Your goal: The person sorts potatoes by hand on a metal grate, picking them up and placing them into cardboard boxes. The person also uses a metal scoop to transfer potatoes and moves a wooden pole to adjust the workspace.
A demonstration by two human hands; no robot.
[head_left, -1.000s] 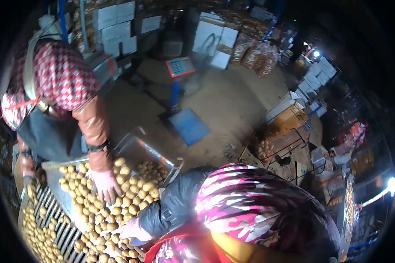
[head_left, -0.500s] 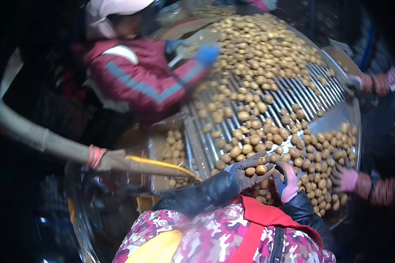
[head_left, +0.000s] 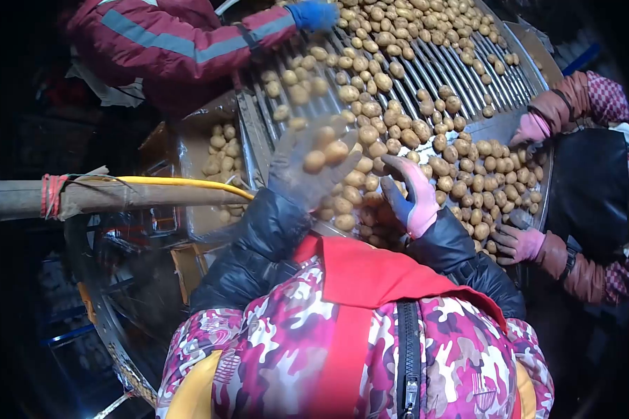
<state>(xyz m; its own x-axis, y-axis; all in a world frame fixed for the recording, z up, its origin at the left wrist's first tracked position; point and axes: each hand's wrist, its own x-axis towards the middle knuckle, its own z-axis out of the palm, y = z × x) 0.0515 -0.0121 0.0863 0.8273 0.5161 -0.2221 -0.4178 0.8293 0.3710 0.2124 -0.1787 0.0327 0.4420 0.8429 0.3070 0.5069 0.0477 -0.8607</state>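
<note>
My left hand [head_left: 290, 167], in a dark grey glove and blurred by motion, is palm up over the left edge of the roller table. It cradles a few potatoes [head_left: 335, 151] against its fingers. My right hand [head_left: 414, 197], in a pink and blue-grey glove, hovers over the heap with fingers curved and apart. Nothing shows in its grasp. Loose potatoes [head_left: 479, 185] lie around and beneath both hands, some in the shaded space between my wrists.
Metal rollers [head_left: 440, 73] carry more potatoes further back. A cardboard box [head_left: 196, 146] holding potatoes stands at left, near a pole [head_left: 119, 199] with a yellow cable. One co-worker's blue glove [head_left: 313, 14] is at the top; another's pink gloves [head_left: 521, 244] are at right.
My view has shifted. My hands have drawn apart, the left swinging away to the left with potatoes in it. The co-worker's blue glove remains over the rollers.
</note>
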